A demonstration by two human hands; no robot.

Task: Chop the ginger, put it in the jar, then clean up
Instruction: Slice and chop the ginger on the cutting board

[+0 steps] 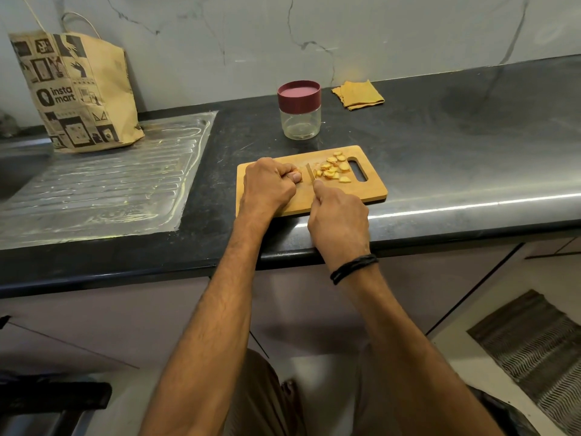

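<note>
A home kitchen is showing here. A dark stone worktop (440,127) is running along a marble-veined wall (345,33), with cabinet doors (314,303) sitting under it. Left of the wooden chopping board (374,191), a ribbed steel sink drainboard (103,184) is lying set into the worktop, and a printed paper grocery bag (75,89) is standing on its far end. Behind the board, a lidded jar (300,110) and a folded cloth (358,94) are sitting.

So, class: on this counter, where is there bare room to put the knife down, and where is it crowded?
Free: the dark counter right of the wooden chopping board, below the folded yellow cloth; also the steel drainboard in front of the paper bag. Crowded: the board itself, with ginger slices and both hands.
</note>
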